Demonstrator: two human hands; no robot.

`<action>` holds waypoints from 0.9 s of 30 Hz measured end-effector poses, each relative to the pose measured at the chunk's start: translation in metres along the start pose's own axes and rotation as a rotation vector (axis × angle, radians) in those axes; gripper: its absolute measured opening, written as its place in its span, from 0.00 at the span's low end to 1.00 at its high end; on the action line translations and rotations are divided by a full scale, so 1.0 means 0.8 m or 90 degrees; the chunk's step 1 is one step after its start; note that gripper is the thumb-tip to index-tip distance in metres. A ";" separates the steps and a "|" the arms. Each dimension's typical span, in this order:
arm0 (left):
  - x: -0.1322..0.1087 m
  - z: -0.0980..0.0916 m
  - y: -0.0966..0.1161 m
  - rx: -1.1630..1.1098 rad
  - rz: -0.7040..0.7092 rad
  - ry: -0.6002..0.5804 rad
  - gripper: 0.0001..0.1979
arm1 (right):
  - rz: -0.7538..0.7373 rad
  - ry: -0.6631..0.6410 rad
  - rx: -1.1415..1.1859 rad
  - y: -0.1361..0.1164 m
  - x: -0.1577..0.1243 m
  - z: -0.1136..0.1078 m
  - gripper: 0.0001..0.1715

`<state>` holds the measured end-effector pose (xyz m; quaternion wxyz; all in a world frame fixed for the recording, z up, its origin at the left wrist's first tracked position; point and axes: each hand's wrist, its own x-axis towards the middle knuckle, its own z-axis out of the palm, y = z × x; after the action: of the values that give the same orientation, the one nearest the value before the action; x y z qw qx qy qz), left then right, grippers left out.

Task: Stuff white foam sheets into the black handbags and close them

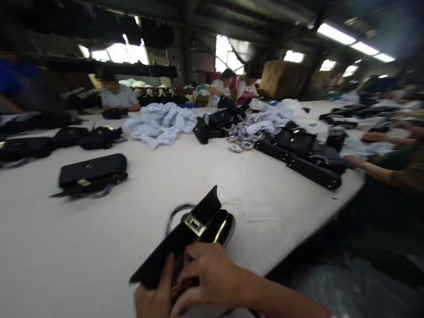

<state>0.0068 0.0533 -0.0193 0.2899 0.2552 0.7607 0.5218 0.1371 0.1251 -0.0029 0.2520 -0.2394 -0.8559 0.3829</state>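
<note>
Right hand (pixel 212 278) and left hand (pixel 155 302) both grip tight around black handbag (pixel 174 248).

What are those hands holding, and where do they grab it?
The left hand and right hand both grip a black bag at its near end.

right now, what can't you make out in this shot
Head view, left hand: mostly cut off by the bottom edge.
Head view, black handbag: its inside is hidden by the raised flap and the right hand.
Head view, dark bags at far right: smeared by blur.
Head view, small pale items mid-table: too small to identify.
</note>
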 end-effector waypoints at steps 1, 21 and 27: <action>0.001 -0.004 -0.002 -0.006 -0.044 -0.002 0.23 | -0.004 -0.021 0.017 -0.002 0.004 -0.001 0.15; -0.001 -0.015 -0.003 -0.075 -0.029 -0.073 0.22 | -0.057 0.139 0.055 -0.014 -0.037 -0.014 0.15; -0.007 -0.010 -0.009 0.016 0.095 -0.103 0.22 | -0.050 0.215 -0.048 0.021 -0.017 -0.052 0.14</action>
<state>0.0044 0.0419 -0.0226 0.3076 0.3557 0.7202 0.5101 0.1768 0.1492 0.0052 0.3977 -0.2762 -0.8237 0.2952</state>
